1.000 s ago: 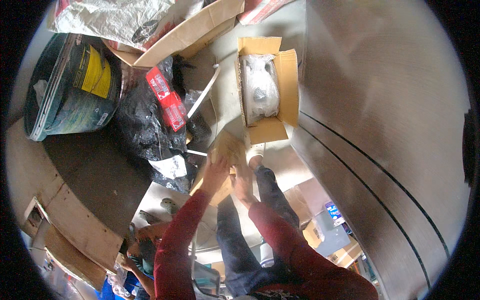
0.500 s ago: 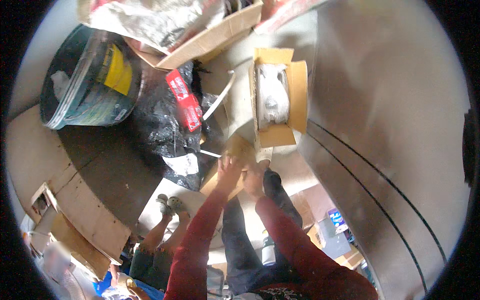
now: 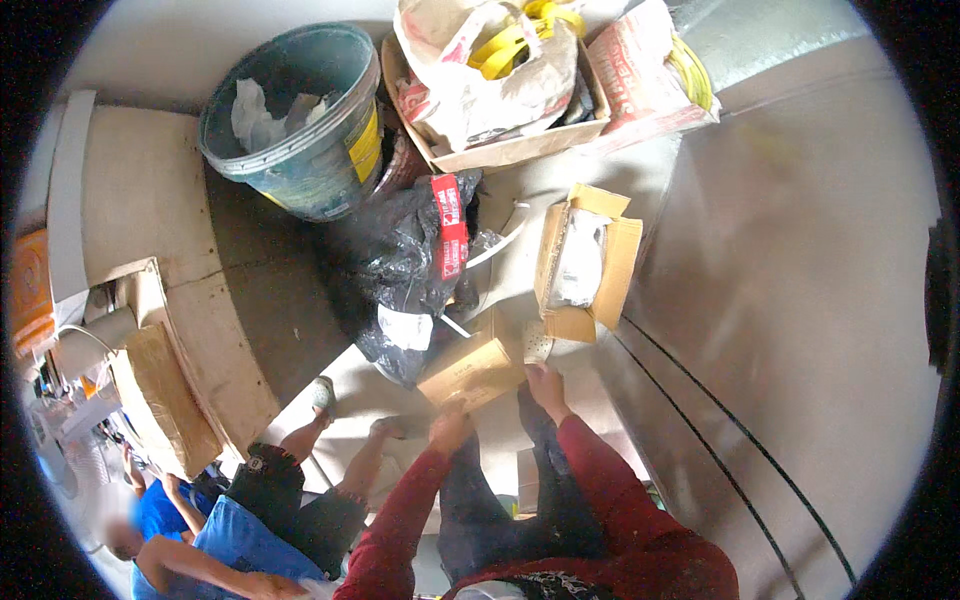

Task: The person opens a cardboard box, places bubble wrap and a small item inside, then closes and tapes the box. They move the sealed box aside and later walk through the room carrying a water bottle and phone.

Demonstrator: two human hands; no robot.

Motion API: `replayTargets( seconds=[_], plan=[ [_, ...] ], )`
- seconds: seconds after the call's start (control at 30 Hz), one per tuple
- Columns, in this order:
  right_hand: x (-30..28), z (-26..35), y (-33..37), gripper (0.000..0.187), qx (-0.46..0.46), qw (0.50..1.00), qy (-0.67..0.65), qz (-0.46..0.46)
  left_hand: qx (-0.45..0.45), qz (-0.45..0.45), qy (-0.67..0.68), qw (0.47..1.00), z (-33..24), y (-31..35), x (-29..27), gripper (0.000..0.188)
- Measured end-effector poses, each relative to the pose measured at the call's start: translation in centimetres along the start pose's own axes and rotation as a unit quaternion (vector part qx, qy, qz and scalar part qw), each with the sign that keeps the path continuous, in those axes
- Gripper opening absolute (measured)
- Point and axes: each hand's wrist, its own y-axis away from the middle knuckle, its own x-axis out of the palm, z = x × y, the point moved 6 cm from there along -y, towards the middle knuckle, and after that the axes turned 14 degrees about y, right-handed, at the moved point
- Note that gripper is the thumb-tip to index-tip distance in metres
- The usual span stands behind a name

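A: Where is the plain brown rectangular cardboard box (image 3: 470,372)?
B: In front of the person's legs, tilted, just beside the crumpled glossy black plastic bag (image 3: 385,275) with a red-and-white printed strip (image 3: 449,228) on it.
A: And the grip?
B: Both hands are closed on the box. The bare left hand (image 3: 451,430) grips its lower edge, and the bare right hand (image 3: 547,393) grips its right-hand corner. The fingertips are too small to make out one by one.
A: What stands near it?
B: Farther from the person, to the right, is an open tan cardboard carton (image 3: 622,270) with its flaps spread. A white plastic-wrapped object (image 3: 580,262) lies inside, its kind unclear.
A: And to the left?
B: Past the bag, a round dark-green plastic bucket (image 3: 322,188) with a yellow label, holding pale scraps (image 3: 258,122).
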Motion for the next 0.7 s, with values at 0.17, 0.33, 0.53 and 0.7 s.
replayTargets(
  seconds=[0.17, 0.33, 0.53, 0.7],
  plan=[
    [-2.0, 7.5, -17.0, 0.027, 0.054, 0.895, -0.442, -0.031, -0.087, -0.001, 0.081, 0.993, 1.8, 3.2, 1.9, 0.052],
    [-7.7, 14.8, -29.4, 0.045, 0.223, 0.688, -0.690, 0.017, -0.036, -0.074, 0.222, 0.972, 2.2, 4.2, 5.2, 0.049],
    [-19.1, 17.4, -24.4, 0.043, 0.049, 0.798, -0.597, -0.072, 0.011, -0.071, 0.234, 0.970, -5.2, -0.1, 3.1, 0.043],
    [-26.7, 16.6, -19.1, 0.052, 0.095, 0.728, -0.641, -0.226, 0.095, -0.121, 0.306, 0.940, -15.5, -4.6, -4.7, 0.041]
  ],
)
